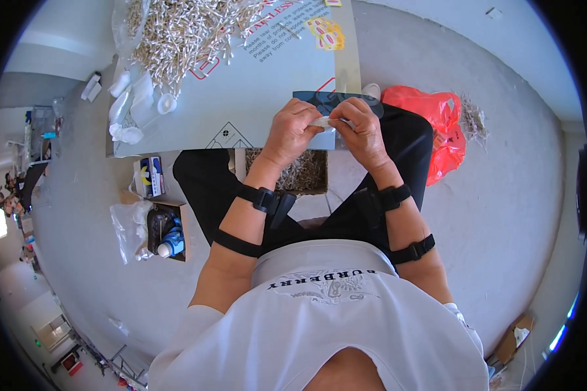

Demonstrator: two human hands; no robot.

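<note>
Both grips pinched on one small white packet [324, 122] at frame centre: left hand [292, 130] pressing its left end, right hand [362, 130] its right, just over the near edge of the surface [241, 98]. Best kept taut, fingertips close, above the cardboard box [298, 174] between the knees. Heap of cotton swabs [182, 32] upper left; red plastic bag [437, 124] right.

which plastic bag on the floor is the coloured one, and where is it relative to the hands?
The red plastic bag, lying on the floor just right of the right hand. The other one, the clear plastic bag, lies far to the left beside a cardboard box.
</note>
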